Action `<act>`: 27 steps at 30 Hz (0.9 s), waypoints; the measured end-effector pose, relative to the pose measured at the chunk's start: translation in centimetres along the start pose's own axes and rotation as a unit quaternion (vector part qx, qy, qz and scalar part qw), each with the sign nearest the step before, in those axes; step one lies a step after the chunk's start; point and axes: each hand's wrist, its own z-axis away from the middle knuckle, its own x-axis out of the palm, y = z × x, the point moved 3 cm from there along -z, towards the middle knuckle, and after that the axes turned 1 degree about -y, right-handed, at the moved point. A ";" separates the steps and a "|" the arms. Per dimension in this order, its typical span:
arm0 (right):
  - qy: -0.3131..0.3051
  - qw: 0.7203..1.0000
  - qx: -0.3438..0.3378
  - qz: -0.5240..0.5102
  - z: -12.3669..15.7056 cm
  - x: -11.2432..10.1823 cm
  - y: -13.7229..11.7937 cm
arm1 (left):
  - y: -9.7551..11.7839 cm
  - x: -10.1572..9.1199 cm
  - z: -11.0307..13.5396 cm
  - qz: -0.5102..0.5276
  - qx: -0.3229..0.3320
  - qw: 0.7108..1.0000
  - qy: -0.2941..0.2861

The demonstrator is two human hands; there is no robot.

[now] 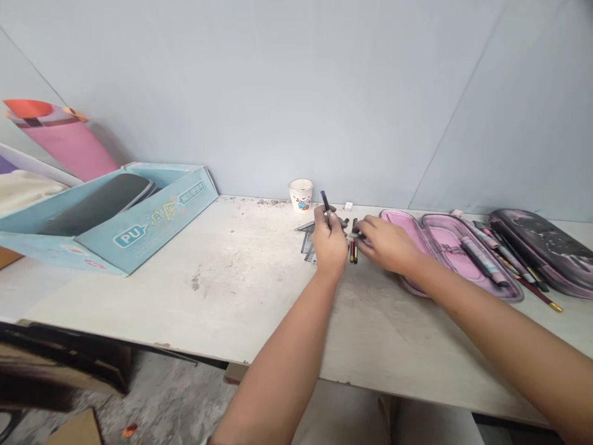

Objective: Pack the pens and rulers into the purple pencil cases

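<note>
My left hand point(330, 240) is closed around a dark pen point(325, 201) with a blue end, which points up and away from me. Under and beside that hand lie clear rulers and a set square point(306, 240), partly covered by it. My right hand point(382, 242) has its fingers pinched together just to the right; a small pale bit shows at the fingertips, too small to name. Between the hands, a few dark pencils point(353, 252) lie on the table. An open pink pencil case point(456, 256) sits beyond my right forearm, with markers point(482, 256) in its right part.
A paper cup point(301, 196) and a small white cube point(348, 206) stand near the wall. At right is a black pencil case point(542, 247), with pens and brushes point(540, 293) beside it. A blue box point(148, 228) holding a dark case point(99, 201) and a pink roll-shaped bag point(69, 142) are at left.
</note>
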 end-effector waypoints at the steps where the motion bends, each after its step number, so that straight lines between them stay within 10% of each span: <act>1: 0.027 0.999 0.028 -0.036 0.7 -0.7 0.7 | 0.1 0.2 0.2 -0.011 0.013 1.000 -0.019; 8: 0.266 0.871 0.179 -0.373 7.0 -3.1 6.6 | 1.4 3.0 3.0 -0.183 0.101 0.943 -0.259; 12: 0.291 0.793 0.203 -0.496 8.8 -1.9 8.7 | 1.8 3.6 3.8 -0.230 0.121 0.916 -0.306; 19: 0.257 0.879 0.175 -0.362 9.3 -2.8 8.7 | 1.8 3.7 3.5 -0.259 0.124 0.904 -0.316; 27: 0.261 0.893 0.162 -0.329 9.6 -3.0 8.7 | 1.6 4.0 3.8 -0.287 0.136 0.891 -0.326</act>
